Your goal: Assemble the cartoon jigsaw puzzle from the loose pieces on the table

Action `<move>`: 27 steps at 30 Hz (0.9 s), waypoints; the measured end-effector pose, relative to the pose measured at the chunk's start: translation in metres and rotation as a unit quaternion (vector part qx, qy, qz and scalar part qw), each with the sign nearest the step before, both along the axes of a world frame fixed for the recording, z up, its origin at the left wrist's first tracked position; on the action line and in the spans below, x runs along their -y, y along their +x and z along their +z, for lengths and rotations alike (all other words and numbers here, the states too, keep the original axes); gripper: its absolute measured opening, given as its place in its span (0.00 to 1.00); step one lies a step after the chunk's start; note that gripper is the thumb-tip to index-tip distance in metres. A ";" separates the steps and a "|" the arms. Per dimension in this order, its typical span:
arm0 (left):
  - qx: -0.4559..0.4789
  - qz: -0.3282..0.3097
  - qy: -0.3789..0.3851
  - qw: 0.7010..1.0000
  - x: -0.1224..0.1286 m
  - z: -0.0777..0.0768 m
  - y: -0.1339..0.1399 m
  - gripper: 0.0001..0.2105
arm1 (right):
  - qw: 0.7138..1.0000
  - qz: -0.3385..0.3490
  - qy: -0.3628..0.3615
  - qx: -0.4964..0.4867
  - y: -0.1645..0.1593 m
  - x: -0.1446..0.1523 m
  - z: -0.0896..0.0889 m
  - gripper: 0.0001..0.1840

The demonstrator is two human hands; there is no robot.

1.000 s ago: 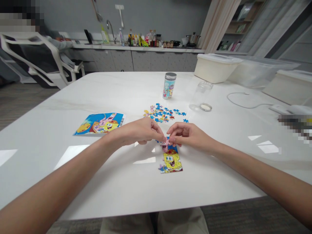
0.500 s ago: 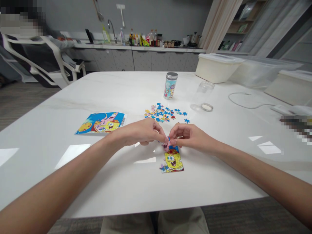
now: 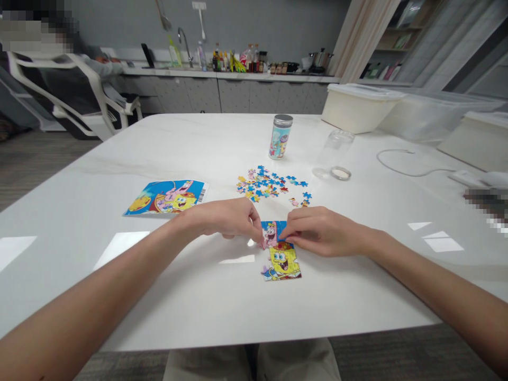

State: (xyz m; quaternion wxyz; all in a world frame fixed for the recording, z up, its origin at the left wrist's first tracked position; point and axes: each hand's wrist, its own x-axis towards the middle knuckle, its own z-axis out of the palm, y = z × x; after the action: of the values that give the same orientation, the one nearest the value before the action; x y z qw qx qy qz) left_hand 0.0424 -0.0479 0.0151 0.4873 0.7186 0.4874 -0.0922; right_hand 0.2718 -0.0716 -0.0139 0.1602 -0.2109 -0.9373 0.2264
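A partly joined jigsaw puzzle lies flat near the front of the white table, with a yellow cartoon sponge below and a pink starfish on blue above. My left hand is closed in a pinch at the puzzle's upper left edge, by the pink part. From the other side, my right hand pinches at the blue upper right part, and its curled fingers cover some of it. Just beyond my hands is a loose pile of puzzle pieces. To the left lies a picture sheet with the same cartoon figures.
A printed can with a metal lid stands behind the pieces. Right of it are a clear jar and a ring-shaped lid. Storage boxes and a grey cable occupy the right side. A person sits in a chair at far left.
My hands have moved apart slightly, uncovering the puzzle's starfish part, which now lies flat above the sponge. A pink piece beside the pile has come into view. The camera view has shifted a little.
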 end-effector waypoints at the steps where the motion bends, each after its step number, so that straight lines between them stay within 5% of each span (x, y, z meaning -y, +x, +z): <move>1: -0.006 -0.002 0.001 1.000 0.000 -0.002 0.000 0.10 | 1.000 0.016 0.008 0.006 0.001 0.000 0.001 0.12; 8: -0.020 -0.002 0.008 1.000 0.000 -0.006 0.000 0.11 | 0.997 0.064 0.002 0.036 0.003 0.002 0.001 0.13; 27: -0.060 -0.030 0.045 0.997 0.003 0.003 0.002 0.13 | 0.997 0.045 -0.017 0.053 0.003 0.003 0.000 0.14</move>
State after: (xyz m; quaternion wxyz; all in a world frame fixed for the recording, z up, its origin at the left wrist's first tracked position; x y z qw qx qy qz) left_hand 0.0446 -0.0513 0.0179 0.4220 0.7470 0.4977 -0.1274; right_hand 0.2753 -0.0744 -0.0143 0.0964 -0.1828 -0.9491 0.2379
